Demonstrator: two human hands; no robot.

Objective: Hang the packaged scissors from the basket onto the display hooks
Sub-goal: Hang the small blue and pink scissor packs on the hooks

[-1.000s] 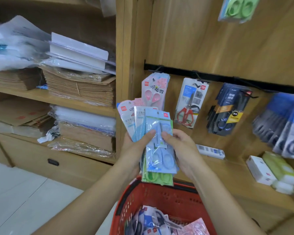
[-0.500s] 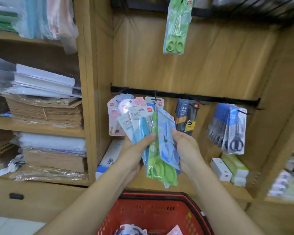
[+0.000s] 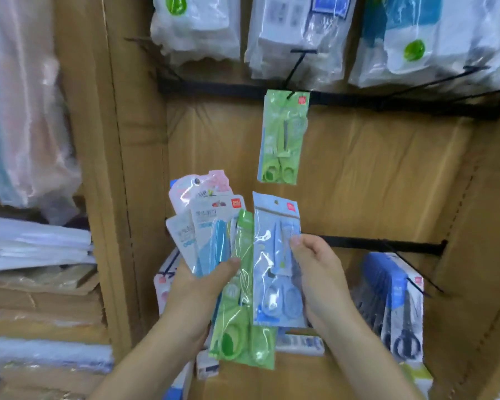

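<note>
One green pack (image 3: 283, 137) hangs on a far hook (image 3: 294, 69), the right hand (image 3: 321, 272) pinches a blue pack (image 3: 272, 249), and the left hand (image 3: 202, 287) grips a bunch (image 3: 208, 226) not yet hung.

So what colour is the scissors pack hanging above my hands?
The hanging pack is light green, head view.

Two bare forearms are seen, the left forearm (image 3: 145, 356) and the right forearm (image 3: 367, 356), both uncovered as far as the lower edge of the view, where they are cut off. Each is ended by a bare grip, the left grip (image 3: 197, 287) and the right grip (image 3: 321, 278). A short, plain nail is shown on the right thumb (image 3: 296, 243), softened by blur.
</note>
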